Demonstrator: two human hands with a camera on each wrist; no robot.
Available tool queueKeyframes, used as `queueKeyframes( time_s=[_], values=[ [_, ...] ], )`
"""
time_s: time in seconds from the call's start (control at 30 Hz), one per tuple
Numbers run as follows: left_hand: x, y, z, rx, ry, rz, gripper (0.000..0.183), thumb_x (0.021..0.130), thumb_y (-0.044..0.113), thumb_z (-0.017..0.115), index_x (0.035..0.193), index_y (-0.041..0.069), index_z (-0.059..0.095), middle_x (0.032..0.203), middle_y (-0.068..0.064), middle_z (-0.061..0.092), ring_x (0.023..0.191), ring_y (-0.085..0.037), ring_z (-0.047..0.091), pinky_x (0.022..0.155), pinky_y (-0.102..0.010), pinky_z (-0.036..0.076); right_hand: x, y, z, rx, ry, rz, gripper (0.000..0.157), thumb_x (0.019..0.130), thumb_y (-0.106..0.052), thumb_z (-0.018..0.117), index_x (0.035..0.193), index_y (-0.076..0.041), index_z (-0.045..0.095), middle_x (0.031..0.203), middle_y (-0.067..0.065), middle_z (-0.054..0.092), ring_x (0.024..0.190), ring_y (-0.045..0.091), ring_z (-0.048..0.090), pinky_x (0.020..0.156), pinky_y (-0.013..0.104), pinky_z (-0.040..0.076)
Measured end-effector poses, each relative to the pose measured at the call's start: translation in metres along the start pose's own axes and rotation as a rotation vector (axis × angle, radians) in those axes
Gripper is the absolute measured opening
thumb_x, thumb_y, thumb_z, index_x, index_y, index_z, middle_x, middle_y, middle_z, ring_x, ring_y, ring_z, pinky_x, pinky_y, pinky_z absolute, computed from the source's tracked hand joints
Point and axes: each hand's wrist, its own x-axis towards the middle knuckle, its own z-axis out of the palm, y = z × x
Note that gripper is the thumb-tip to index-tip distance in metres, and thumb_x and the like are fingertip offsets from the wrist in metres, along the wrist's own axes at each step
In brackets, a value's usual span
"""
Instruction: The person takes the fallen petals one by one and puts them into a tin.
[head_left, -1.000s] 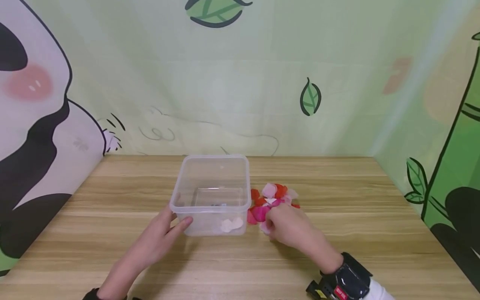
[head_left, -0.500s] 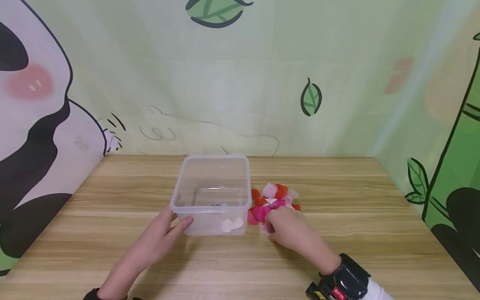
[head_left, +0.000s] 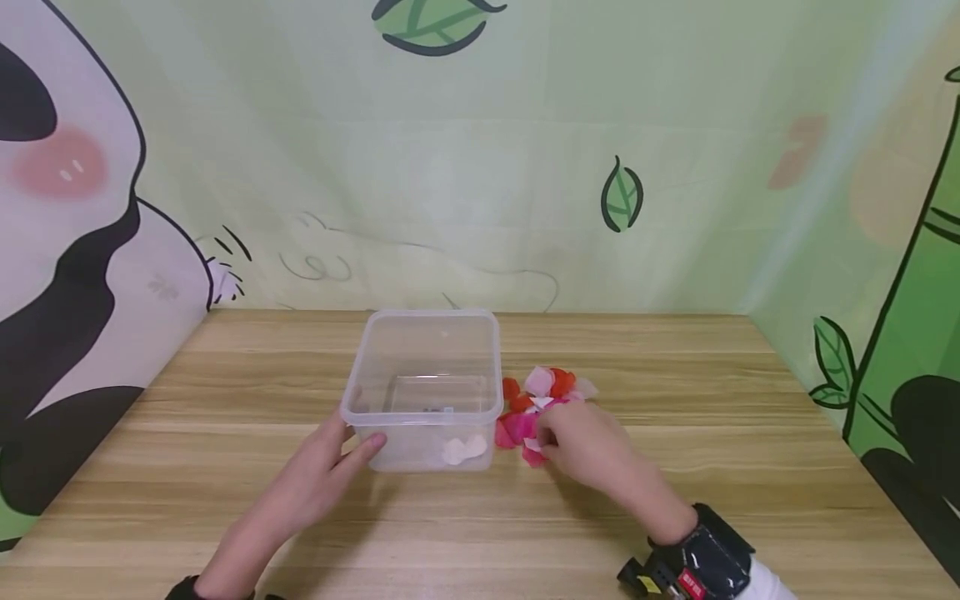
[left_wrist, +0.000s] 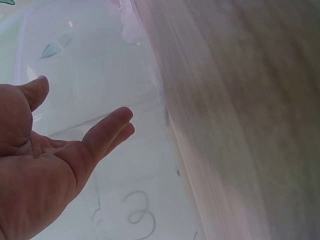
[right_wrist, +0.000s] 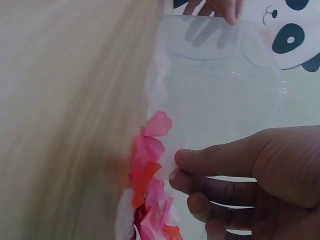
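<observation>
A clear plastic box (head_left: 431,442) stands on the table with a few white petals (head_left: 465,450) inside at its front right. My left hand (head_left: 318,475) rests against the box's front left corner, thumb on the front wall; in the left wrist view its fingers (left_wrist: 107,131) look nearly straight. Right of the box lies a loose pile of artificial flower petals (head_left: 517,427), pink, red and white. My right hand (head_left: 588,446) is over the pile's near side. In the right wrist view, its thumb and index finger pinch a whitish petal (right_wrist: 164,167).
The wood-grain table (head_left: 675,358) extends around the box and the pile. Behind it hangs a light green backdrop (head_left: 450,167) with cartoon leaves and a panda (head_left: 67,208). A black wrist device (head_left: 705,550) is strapped on the right arm.
My right hand has risen slightly and shifted a little right, uncovering a pink petal at the pile's near edge. The left hand and the box stay put.
</observation>
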Motion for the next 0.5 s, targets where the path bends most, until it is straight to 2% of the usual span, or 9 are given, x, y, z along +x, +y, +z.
queueKeyframes(
  time_s=[0.13, 0.3, 0.37, 0.5],
  values=[
    [0.000, 0.000, 0.000, -0.004, 0.000, -0.001, 0.064, 0.102, 0.025, 0.057, 0.155, 0.024, 0.021, 0.142, -0.003, 0.043, 0.132, -0.034, 0.044, 0.105, -0.050, 0.036, -0.001, -0.001, -0.007, 0.042, 0.003, 0.019, 0.018, 0.084, -0.015, 0.080, 0.073, -0.021, 0.067, 0.064, -0.012, 0.049, 0.063, 0.010, 0.048, 0.052, 0.019, 0.040],
    [0.000, 0.000, 0.000, 0.002, 0.004, 0.000, 0.063, 0.102, 0.025, 0.057, 0.155, 0.024, 0.022, 0.142, -0.002, 0.044, 0.129, -0.030, 0.047, 0.104, -0.049, 0.037, -0.002, -0.004, -0.017, 0.120, 0.020, 0.088, 0.012, 0.085, -0.016, 0.079, 0.082, -0.019, 0.068, 0.072, -0.009, 0.051, 0.071, 0.014, 0.049, 0.054, 0.020, 0.042],
    [0.000, 0.001, 0.000, 0.001, 0.007, -0.006, 0.062, 0.102, 0.025, 0.057, 0.154, 0.023, 0.024, 0.140, -0.002, 0.045, 0.126, -0.028, 0.050, 0.102, -0.047, 0.040, -0.002, -0.005, -0.020, 0.158, 0.064, 0.096, 0.011, 0.085, -0.014, 0.080, 0.087, -0.018, 0.070, 0.074, -0.009, 0.054, 0.070, 0.013, 0.051, 0.055, 0.020, 0.043],
    [-0.001, 0.001, 0.000, -0.001, 0.010, -0.015, 0.060, 0.102, 0.026, 0.056, 0.154, 0.022, 0.026, 0.138, -0.003, 0.048, 0.122, -0.026, 0.054, 0.099, -0.045, 0.044, -0.001, -0.004, -0.021, 0.197, 0.222, 0.027, 0.011, 0.083, -0.010, 0.080, 0.090, -0.015, 0.072, 0.075, -0.010, 0.060, 0.063, 0.008, 0.052, 0.052, 0.016, 0.044]
  ],
)
